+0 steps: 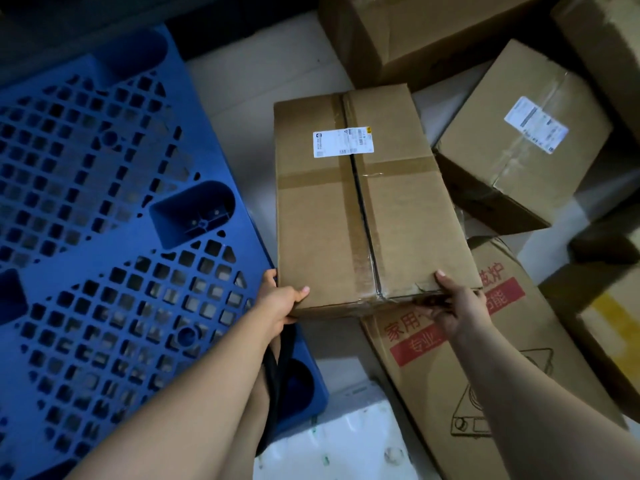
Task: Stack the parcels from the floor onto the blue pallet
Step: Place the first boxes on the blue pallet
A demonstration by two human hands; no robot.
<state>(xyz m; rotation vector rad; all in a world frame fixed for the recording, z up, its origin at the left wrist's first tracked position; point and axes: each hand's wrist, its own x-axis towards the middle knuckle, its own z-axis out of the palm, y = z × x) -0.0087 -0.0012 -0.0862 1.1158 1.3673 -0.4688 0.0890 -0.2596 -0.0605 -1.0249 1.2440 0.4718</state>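
So there's a long brown parcel (367,202) sitting dead centre of the frame, taped along its seam and across the middle, white shipping label (343,142) stuck near the top end; both hands are on its near end. The left hand (282,301) wraps the lower-left corner, thumb lying on the top face and the other fingers curled under the edge; the right hand (457,306) clamps the lower-right corner the same way, thumb on top, fingers (437,311) tucked under the near edge; so both are closed on that one box.

The blue pallet (104,209) fills the left half of the frame, all grid holes and moulded pockets, nothing on the part you can see; the parcel sits just beside its right edge, can't tell if they actually touch.

Lower right, a flat carton with red print (491,375) pokes out from under the parcel's near end; another labelled box (519,133) lies tilted at the upper right, more cartons behind it; something white (332,441) sits at the bottom centre.
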